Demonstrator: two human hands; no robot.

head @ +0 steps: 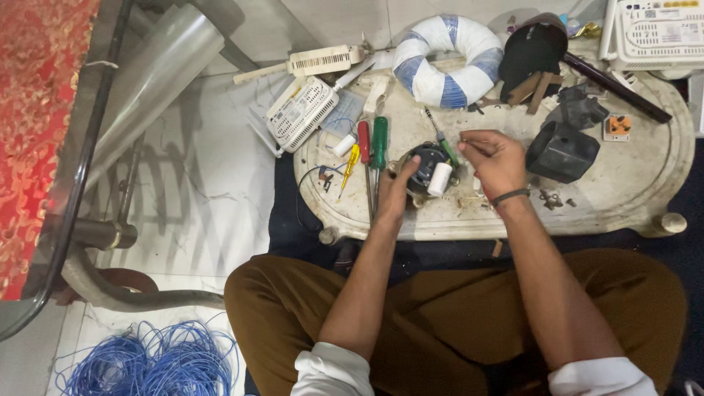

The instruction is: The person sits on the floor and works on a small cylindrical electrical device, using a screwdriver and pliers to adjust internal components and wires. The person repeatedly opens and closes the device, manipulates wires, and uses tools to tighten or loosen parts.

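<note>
the left hand (400, 192) is steadying a small round motor (427, 166) on the pale oval board (623, 198) — the right hand (493, 158) is pinching the green-tipped screwdriver (441, 136) at its two o'clock, loose screwdrivers (372, 147) lying at nine o'clock.

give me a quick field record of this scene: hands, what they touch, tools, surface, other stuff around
left hand: left hand steadies a small round motor with a white cylinder on it
right hand: right hand pinches something too small to tell, above the motor
tools: red screwdriver, green screwdriver, small yellow screwdriver, lying side by side left of the motor
surface: low oval marble table
other: blue-and-white ring, black housing, white router
floor: blue wire coil
</note>
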